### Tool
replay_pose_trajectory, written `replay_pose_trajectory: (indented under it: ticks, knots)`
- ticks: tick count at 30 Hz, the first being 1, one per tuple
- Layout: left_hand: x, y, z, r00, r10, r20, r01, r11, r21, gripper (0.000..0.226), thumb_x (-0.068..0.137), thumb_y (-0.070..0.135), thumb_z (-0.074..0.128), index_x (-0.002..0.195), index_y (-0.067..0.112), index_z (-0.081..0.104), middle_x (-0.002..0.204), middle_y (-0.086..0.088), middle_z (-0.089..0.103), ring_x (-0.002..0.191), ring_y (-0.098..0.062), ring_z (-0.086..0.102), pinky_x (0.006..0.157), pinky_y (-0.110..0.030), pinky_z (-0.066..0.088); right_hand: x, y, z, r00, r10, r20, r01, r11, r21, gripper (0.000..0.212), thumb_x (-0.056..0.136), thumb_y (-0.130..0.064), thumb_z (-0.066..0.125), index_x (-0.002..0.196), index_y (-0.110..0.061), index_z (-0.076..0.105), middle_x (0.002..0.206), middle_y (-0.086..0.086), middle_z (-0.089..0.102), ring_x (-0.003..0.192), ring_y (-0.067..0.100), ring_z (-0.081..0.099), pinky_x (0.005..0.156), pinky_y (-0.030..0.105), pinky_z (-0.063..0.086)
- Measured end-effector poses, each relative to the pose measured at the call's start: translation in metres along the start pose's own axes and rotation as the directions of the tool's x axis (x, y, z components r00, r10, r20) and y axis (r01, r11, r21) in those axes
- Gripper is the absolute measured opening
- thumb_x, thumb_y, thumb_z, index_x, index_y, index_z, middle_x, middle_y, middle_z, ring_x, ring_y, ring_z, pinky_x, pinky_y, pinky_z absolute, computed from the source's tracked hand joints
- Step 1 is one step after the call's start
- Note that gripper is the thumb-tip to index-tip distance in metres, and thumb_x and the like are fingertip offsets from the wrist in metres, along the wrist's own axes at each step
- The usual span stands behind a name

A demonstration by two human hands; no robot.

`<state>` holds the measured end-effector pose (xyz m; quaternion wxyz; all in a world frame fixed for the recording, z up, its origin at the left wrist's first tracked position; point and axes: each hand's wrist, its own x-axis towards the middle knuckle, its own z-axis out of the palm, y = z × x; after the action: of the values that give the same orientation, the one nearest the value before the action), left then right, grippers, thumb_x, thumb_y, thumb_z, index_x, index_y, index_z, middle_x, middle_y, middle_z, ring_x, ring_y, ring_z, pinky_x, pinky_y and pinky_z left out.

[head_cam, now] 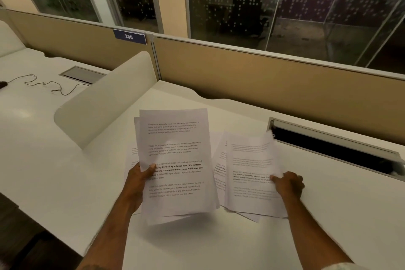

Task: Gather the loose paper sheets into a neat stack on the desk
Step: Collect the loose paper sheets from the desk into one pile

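Both bare forearms reach up from the frame's bottom: left hand clamps a lifted sheaf of white printed sheets mid-frame; right hand pinches another sheet off the white tabletop. Best square edges before stacking.

- The white desk is lying bare on the near side of the open cable slot, giving a hand free passage along the front edge.
- Left of the slot, loose sheets are covering the desk surface, with the right hand resting on their right edge.
- Further left of the slot, the left hand is holding a sheaf raised above the desk, blocking that passage.
- Beyond the sheaf, a rounded white divider is closing off the left side.
- Directly behind the slot, the tan partition is walling off the far edge.
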<state>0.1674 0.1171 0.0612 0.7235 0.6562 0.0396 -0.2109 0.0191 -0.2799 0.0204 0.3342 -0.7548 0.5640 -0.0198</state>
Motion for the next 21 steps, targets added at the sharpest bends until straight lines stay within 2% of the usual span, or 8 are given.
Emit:
replay_pose_trajectory:
  ticks: [2,5,7,9,12,16,18,21]
  knots:
    - [0.003,0.001,-0.001,1.000,0.000,-0.001,0.000,1.000,0.011,0.030,0.099,0.017,0.058,0.129,0.012,0.060,0.114,-0.020,0.077,0.099,-0.045,0.074,0.087,-0.065,0.058,-0.003,-0.002,0.011,0.999,0.023,-0.031,-0.025,0.998,-0.065,0.059,0.083,-0.025,0.079,0.129,0.004,0.054,0.131,0.028,0.050,0.119,0.046,0.052,0.093,0.053,0.051]
    - [0.008,0.001,-0.001,1.000,0.001,0.004,-0.001,1.000,0.018,0.025,0.099,0.017,0.059,0.124,0.014,0.062,0.112,-0.018,0.078,0.096,-0.043,0.075,0.082,-0.060,0.061,0.009,0.003,0.019,0.996,0.084,0.034,-0.086,0.994,0.069,0.066,0.079,-0.021,0.083,0.133,0.000,0.052,0.129,0.027,0.059,0.115,0.046,0.059,0.097,0.054,0.052]
    - [0.010,0.002,0.001,1.000,-0.001,0.004,0.001,1.000,0.018,0.025,0.099,0.018,0.059,0.124,0.014,0.062,0.111,-0.017,0.078,0.095,-0.042,0.076,0.080,-0.058,0.062,0.017,0.006,0.013,0.984,0.132,0.117,-0.148,0.978,0.147,0.054,0.076,-0.017,0.083,0.123,0.001,0.063,0.114,0.024,0.069,0.103,0.042,0.066,0.095,0.053,0.054]
    - [0.012,0.004,0.002,1.000,0.003,0.007,-0.003,1.000,0.019,0.027,0.098,0.018,0.060,0.125,0.013,0.062,0.110,-0.017,0.078,0.094,-0.040,0.077,0.080,-0.058,0.063,0.019,0.007,0.006,0.978,0.140,0.154,-0.168,0.969,0.183,0.045,0.078,-0.014,0.081,0.117,0.006,0.067,0.102,0.022,0.071,0.094,0.039,0.069,0.092,0.050,0.056]
    - [0.012,0.008,0.004,1.000,0.010,0.015,-0.011,1.000,0.028,0.030,0.098,0.018,0.060,0.127,0.011,0.061,0.112,-0.018,0.078,0.095,-0.042,0.076,0.084,-0.062,0.060,0.011,-0.007,-0.013,0.996,0.008,0.086,-0.027,0.973,0.228,0.043,0.087,-0.016,0.074,0.124,0.003,0.062,0.120,0.027,0.067,0.101,0.038,0.065,0.091,0.042,0.051]
    - [0.010,0.018,0.002,1.000,0.022,0.010,-0.022,1.000,0.019,0.029,0.099,0.017,0.060,0.127,0.011,0.061,0.115,-0.021,0.076,0.100,-0.045,0.074,0.090,-0.066,0.056,-0.008,-0.031,-0.069,0.966,-0.256,0.032,0.213,0.862,0.459,0.030,0.088,-0.022,0.072,0.116,-0.014,0.065,0.113,0.013,0.071,0.094,0.035,0.069,0.083,0.045,0.056]
    - [0.009,0.024,0.001,1.000,0.028,0.010,-0.028,1.000,0.007,0.026,0.098,0.017,0.061,0.124,0.013,0.063,0.114,-0.020,0.077,0.099,-0.043,0.074,0.088,-0.062,0.058,-0.026,-0.042,-0.103,0.942,-0.326,0.075,0.213,0.759,0.616,0.020,0.086,-0.026,0.075,0.105,-0.025,0.068,0.099,0.002,0.078,0.084,0.029,0.076,0.071,0.038,0.060]
    - [0.004,0.033,0.001,0.998,0.051,0.028,-0.050,0.998,-0.025,0.026,0.096,0.018,0.064,0.121,0.016,0.065,0.110,-0.015,0.079,0.096,-0.037,0.077,0.076,-0.050,0.064,-0.058,-0.058,-0.126,0.891,-0.423,0.166,0.169,0.648,0.742,0.023,0.078,-0.028,0.080,0.100,-0.024,0.074,0.091,-0.002,0.081,0.076,0.021,0.079,0.060,0.031,0.061]
